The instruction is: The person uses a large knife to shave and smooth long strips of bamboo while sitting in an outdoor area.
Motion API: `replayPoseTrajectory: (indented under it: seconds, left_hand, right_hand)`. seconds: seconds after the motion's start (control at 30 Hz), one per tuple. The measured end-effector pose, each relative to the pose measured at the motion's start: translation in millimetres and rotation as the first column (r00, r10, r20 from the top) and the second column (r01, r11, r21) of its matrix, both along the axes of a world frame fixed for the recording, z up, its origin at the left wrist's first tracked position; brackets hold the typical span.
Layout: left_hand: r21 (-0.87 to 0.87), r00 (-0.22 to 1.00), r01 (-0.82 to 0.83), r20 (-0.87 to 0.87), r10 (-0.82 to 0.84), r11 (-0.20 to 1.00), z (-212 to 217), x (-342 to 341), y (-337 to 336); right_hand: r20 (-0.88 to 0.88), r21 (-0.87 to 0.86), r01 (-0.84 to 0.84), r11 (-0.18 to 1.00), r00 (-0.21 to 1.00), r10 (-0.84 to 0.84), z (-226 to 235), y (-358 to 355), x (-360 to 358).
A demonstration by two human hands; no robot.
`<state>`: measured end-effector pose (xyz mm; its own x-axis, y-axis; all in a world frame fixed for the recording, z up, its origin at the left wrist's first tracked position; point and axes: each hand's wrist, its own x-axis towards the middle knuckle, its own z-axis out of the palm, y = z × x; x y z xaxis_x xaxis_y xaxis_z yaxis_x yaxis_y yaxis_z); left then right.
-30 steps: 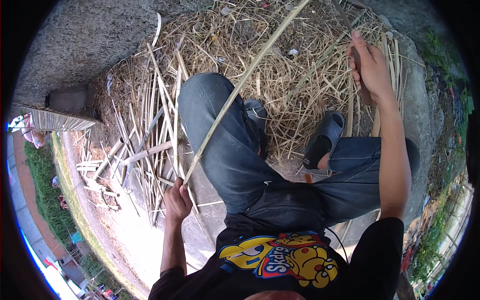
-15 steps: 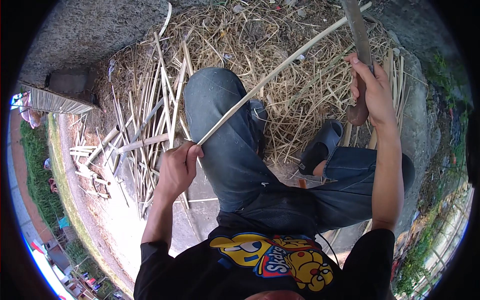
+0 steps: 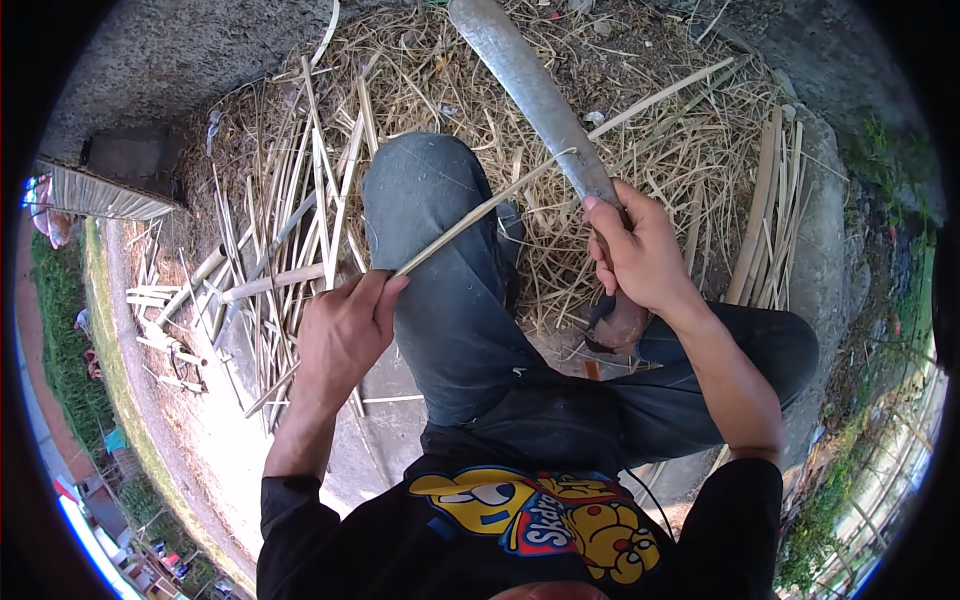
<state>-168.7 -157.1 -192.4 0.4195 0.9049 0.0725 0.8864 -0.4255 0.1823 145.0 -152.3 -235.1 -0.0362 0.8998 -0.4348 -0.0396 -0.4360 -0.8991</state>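
My left hand [image 3: 350,325] is closed on the near end of a long pale bamboo strip [image 3: 455,228]. The strip slants over my raised knee, up and to the right. In my right hand [image 3: 645,245] is a machete [image 3: 540,95], gripped by its brown wooden handle [image 3: 622,325]. Its broad grey blade points up and to the left and lies across the strip, hiding a short part of it. A thin curled shaving [image 3: 567,152] shows at the blade's edge, where blade and strip meet. The strip's far end sticks out beyond the blade.
Shavings [image 3: 560,270] cover the ground ahead of me. A heap of split bamboo strips [image 3: 290,250] lies to the left, with cut bamboo poles [image 3: 200,285] beyond it. More strips [image 3: 770,220] lie at the right. A rough grey wall [image 3: 190,60] stands at the far left.
The machete has swung left and come down nearer to me, from the strip's far end to its middle. My left hand keeps its grip, almost in place.
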Motion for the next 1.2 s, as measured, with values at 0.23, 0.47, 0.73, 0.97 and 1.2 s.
replayPoseTrajectory:
  seconds: [0.23,0.47,0.73,0.97,1.2]
  left_hand:
    - [0.008,1.0,-0.025,0.015,0.025,1.0,0,11,-3]
    - [-0.084,0.993,-0.077,0.079,0.083,0.994,5,10,-5]
    - [-0.109,0.985,-0.127,0.106,0.139,0.986,7,22,-6]
    - [-0.108,0.978,-0.125,0.153,0.141,0.986,2,29,-6]
    - [-0.077,0.983,-0.104,0.143,0.115,0.992,0,35,-5]
  right_hand:
    - [-0.062,-0.035,0.083,0.996,0.994,-0.085,-1,10,-3]
    - [-0.09,0.002,0.072,0.997,0.993,-0.072,-1,3,-16]
    - [-0.13,0.022,-0.026,0.999,0.991,0.029,-2,-11,-44]
    - [-0.205,-0.02,-0.124,0.992,0.972,0.118,0,-28,-66]
    - [-0.189,-0.037,-0.004,0.999,0.982,-0.003,11,-16,-64]
